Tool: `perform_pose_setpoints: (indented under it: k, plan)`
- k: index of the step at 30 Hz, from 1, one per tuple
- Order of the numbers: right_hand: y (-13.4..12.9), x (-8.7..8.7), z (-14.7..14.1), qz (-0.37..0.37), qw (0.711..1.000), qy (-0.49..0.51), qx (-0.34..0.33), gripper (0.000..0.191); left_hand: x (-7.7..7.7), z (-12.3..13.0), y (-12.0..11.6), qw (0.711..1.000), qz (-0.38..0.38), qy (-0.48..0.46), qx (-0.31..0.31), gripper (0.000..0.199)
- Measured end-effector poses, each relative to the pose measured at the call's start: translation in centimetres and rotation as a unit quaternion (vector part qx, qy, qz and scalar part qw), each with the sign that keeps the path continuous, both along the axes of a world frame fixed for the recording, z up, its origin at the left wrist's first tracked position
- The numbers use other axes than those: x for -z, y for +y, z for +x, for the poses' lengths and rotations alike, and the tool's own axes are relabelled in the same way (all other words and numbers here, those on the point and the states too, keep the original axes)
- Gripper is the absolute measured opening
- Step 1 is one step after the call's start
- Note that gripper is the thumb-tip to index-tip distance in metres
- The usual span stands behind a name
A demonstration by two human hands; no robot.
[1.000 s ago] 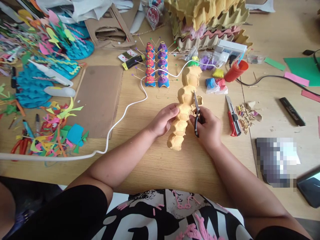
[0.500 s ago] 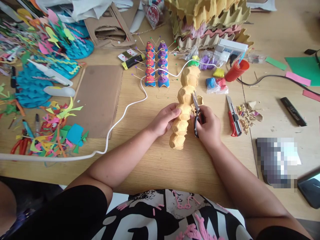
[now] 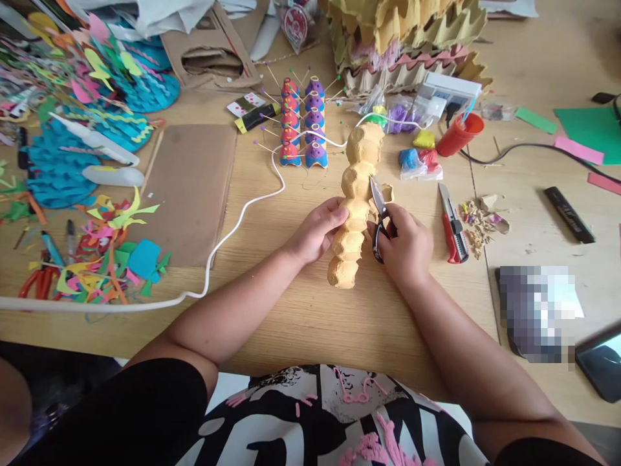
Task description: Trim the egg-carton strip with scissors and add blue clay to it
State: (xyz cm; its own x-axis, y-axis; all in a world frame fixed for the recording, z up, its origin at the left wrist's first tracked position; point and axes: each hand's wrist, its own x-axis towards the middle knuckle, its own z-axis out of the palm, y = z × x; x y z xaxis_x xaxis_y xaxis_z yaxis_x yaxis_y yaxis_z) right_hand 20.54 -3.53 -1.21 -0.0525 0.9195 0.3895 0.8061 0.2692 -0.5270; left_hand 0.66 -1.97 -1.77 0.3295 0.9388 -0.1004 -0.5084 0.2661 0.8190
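Free room is offered between the bare forearms (image 3: 242, 301) on the pale wooden counter (image 3: 315, 323) — leftward passage is crossed by a thin white cable (image 3: 207, 275), rightward hindered by a red-handled metal box cutter (image 3: 455, 233).

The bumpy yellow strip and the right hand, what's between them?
In the head view, black-handled scissors are between the bumpy yellow strip and the right hand holding them.

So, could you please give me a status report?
Left fingers gripping yellow egg-carton strip. Right fingers holding scissors, blades at strip's right edge. White cable nearby, clear of blades.
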Motion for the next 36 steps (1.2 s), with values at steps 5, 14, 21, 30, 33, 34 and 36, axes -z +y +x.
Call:
perform_pose_setpoints:
  k: [5,14,21,30,33,34,36]
  plan:
    - [-0.04,-0.03,-0.05,-0.045,0.994,0.093,-0.016,0.044,-0.03,0.08,0.04,1.0,0.005,-0.005,-0.006,0.059]
    - [0.0,0.21,-0.24,-0.083,0.981,0.174,-0.03,0.047,-0.13,0.09,0.05,1.0,-0.001,0.006,-0.02,0.058]
    - [0.03,0.08,-0.09,-0.073,0.99,0.114,-0.023,0.049,-0.28,0.08,0.07,1.0,-0.01,0.001,-0.018,0.057]
    - [0.17,0.05,-0.16,-0.048,0.996,0.069,-0.008,0.041,-0.14,-0.13,0.04,1.0,-0.002,-0.002,-0.021,0.056]
    - [0.2,0.16,-0.14,-0.037,0.998,0.053,-0.001,0.037,-0.2,-0.11,0.01,1.0,0.001,-0.003,-0.021,0.055]
    - [0.22,0.19,-0.13,-0.032,0.998,0.047,0.0,0.037,-0.23,-0.1,-0.01,1.0,0.0,-0.004,-0.019,0.056]
    - [0.23,0.24,-0.09,-0.019,0.999,0.032,0.003,0.036,-0.29,-0.1,-0.05,1.0,-0.005,-0.005,-0.011,0.057]
